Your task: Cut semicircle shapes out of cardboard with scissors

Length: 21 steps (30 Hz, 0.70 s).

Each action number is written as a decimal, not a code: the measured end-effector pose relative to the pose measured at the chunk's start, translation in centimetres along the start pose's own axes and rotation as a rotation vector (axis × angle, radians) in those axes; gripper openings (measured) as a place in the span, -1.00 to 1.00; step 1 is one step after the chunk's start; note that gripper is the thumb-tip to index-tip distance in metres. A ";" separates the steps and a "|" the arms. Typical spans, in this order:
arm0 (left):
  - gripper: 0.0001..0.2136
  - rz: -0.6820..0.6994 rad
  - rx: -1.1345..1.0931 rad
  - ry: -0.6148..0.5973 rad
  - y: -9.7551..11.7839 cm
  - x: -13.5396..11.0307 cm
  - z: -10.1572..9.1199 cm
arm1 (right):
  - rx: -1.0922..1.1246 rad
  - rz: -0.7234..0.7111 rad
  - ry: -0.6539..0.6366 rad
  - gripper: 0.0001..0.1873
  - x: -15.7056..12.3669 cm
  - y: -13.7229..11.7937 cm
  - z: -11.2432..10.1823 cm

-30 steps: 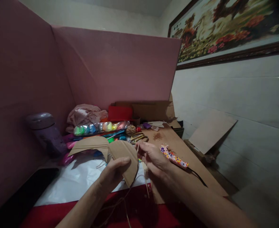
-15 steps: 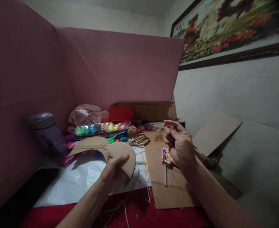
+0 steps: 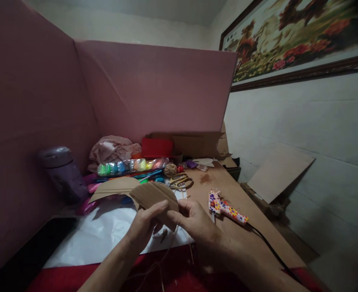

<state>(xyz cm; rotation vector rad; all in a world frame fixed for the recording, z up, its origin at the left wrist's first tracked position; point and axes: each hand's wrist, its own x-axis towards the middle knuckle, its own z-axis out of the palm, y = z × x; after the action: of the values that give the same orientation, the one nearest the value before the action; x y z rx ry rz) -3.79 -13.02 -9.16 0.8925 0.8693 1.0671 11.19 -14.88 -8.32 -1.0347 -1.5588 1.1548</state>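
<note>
Now, loose string (image 3: 159,263) lies nearest you; your left hand (image 3: 145,223) and right hand (image 3: 195,221) both pinch the curved cardboard piece (image 3: 153,196) over the white sheet (image 3: 96,237); any join is too dim to tell, but snagged string could tug it askew.

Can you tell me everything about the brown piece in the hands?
The cardboard piece is flat and brown, with fine lines across its face and a rounded upper edge; it looks corrugated. It is tilted above the white sheet. The left hand grips its lower part, thumb on the face; the right hand pinches its right edge. The hands hide some of it. It meets a curved cutout in view, but I can't tell whether they touch.
</note>
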 end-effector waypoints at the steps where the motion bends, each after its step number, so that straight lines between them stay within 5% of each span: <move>1: -0.77 0.007 0.000 -0.018 -0.1 0.1 0.0 | 0.009 0.001 -0.010 -0.76 0.0 0.0 0.1; 6: -0.79 0.084 -0.059 -0.031 -0.1 0.2 0.2 | 0.066 -0.019 -0.023 -0.75 0.3 0.9 -0.2; 14: -0.79 0.191 -0.382 0.141 1.4 0.9 0.3 | 0.200 0.062 0.047 -0.71 0.4 2.6 -0.7; 21: -0.72 0.287 -0.379 -0.008 1.3 0.9 0.1 | 0.528 0.211 -0.010 -0.69 -0.1 2.2 -0.4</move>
<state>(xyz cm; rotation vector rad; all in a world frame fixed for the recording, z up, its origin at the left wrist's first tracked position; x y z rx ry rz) -3.93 -11.88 -8.11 0.7108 0.5135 1.4197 11.82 -14.39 -10.36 -0.8433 -1.0741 1.6084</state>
